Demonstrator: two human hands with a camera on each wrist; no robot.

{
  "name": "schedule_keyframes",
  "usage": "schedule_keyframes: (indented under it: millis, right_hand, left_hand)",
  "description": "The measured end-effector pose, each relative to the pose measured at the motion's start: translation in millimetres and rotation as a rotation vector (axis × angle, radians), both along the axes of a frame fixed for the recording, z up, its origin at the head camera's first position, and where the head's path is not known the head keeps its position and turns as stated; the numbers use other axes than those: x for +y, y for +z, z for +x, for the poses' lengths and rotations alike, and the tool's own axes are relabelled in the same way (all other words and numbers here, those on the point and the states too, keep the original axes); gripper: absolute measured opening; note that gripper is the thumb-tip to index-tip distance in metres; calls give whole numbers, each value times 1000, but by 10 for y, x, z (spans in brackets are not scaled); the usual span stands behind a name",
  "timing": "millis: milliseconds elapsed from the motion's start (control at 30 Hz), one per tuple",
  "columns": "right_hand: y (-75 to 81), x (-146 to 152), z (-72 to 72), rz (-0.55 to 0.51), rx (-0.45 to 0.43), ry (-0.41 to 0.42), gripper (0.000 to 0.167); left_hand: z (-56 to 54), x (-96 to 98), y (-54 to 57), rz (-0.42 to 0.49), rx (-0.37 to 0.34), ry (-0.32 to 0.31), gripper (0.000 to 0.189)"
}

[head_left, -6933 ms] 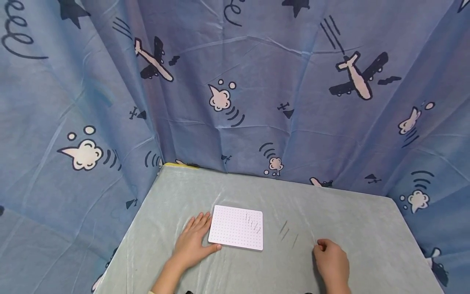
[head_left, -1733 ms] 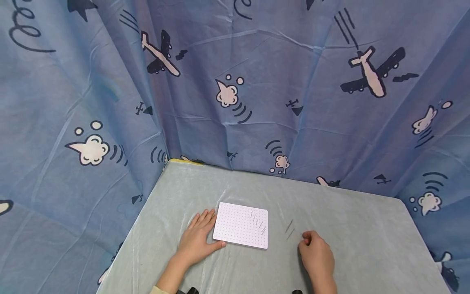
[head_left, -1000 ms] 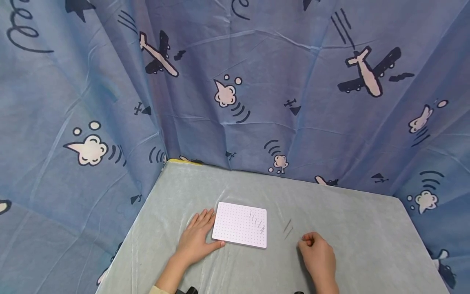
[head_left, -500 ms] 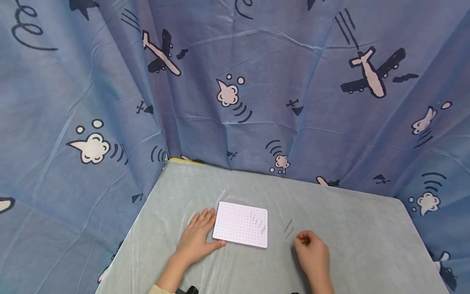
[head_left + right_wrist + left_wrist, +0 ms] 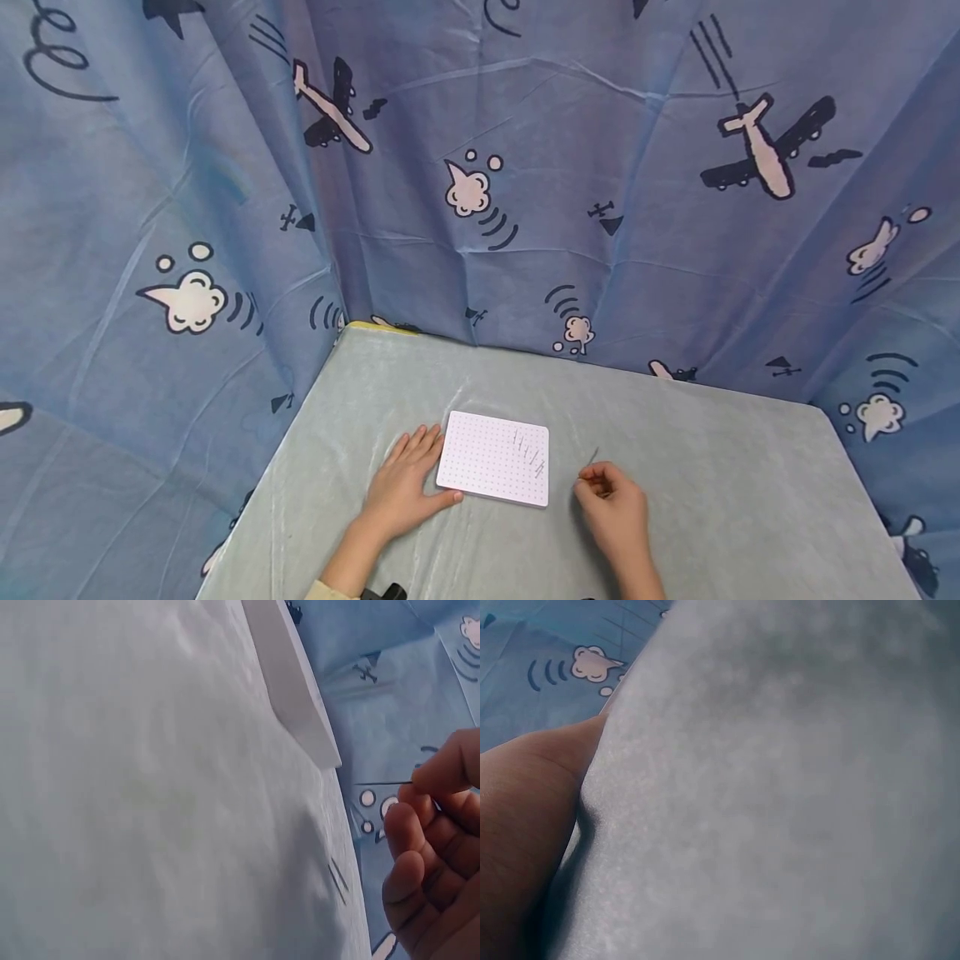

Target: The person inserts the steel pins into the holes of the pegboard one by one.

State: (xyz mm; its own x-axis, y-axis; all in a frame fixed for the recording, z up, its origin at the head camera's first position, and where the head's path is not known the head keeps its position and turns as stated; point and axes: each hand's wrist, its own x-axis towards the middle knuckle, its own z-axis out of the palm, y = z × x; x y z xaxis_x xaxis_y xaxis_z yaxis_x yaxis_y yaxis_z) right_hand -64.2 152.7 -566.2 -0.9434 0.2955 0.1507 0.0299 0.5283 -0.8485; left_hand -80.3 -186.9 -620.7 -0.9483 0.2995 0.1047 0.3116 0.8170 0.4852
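Note:
A white pegboard [image 5: 480,467] with a grid of small holes lies on the table. Several thin dark needles [image 5: 527,452] stand in its upper right part. Flat on the table at the board's left side, my left hand [image 5: 401,496] has fingers spread, fingertips at the left edge and thumb at the near corner. To the right of the board, my right hand [image 5: 615,508] pinches one thin dark needle [image 5: 384,783] between thumb and index finger, its free end pointing out towards the board. Two more needles [image 5: 338,881] lie loose on the table, partly hidden by this hand in the head view.
A pale grey-green cloth covers the table [image 5: 750,475]. Behind it and along both sides hangs a blue curtain [image 5: 405,275] printed with planes and clouds. A yellow strip [image 5: 382,327] shows at the far left corner.
My right hand has moved left towards the board, over the loose needles. Compared with 6.9 s ago, fewer needles lie loose and the board holds one more. My left hand stays put.

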Motion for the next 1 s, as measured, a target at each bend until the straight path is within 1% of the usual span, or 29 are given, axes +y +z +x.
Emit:
schedule_keyframes:
  millis: [233, 400, 567, 700, 933, 1000]
  right_hand:
    - [30, -197, 29, -58, 22, 87, 19]
    - [16, -308, 25, -52, 27, 137, 14]
    - [-25, -364, 14, -8, 12, 152, 12]
    - [-51, -389, 9, -1, 11, 160, 8]
    - [-61, -431, -3, 34, 23, 159, 15]
    - [-63, -443, -8, 47, 25, 161, 15]
  left_hand:
    - [6, -4, -9, 6, -4, 0, 106]
    - [3, -7, -13, 0, -12, 1, 107]
    - [-4, -4, 1, 16, -19, -5, 107]
    - [-6, -7, 12, 19, -19, -6, 107]
    - [-10, -19, 13, -5, -16, -9, 107]
    - [-13, -23, 13, -5, -17, -8, 107]
